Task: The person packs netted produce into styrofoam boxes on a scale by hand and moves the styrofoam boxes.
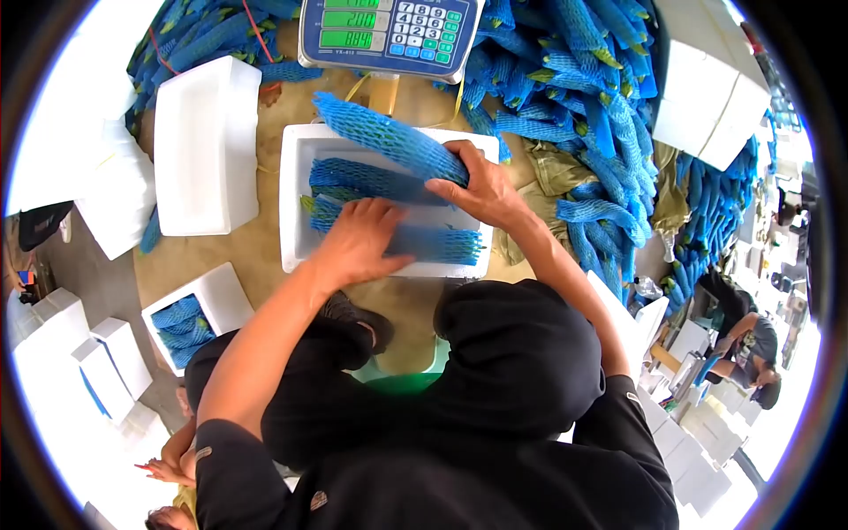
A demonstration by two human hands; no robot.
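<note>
A white foam box (289,199) stands before me, with several long items in blue mesh sleeves (358,179) lying lengthwise inside. My right hand (481,184) is closed round the right end of another blue-sleeved item (384,135), which slants over the back of the box. Over the front left of the box, my left hand (358,240) rests on or just above the sleeved items, its fingers apart and slightly blurred. Behind the box is a scale (389,35) with a lit green display and a keypad.
Piles of blue-sleeved items (609,115) lie at the back right and back left. An upright foam box (208,146) stands left; a smaller box (231,296) holds sleeved items. Stacked boxes (711,84) are at the right. Other people (751,349) are at both sides.
</note>
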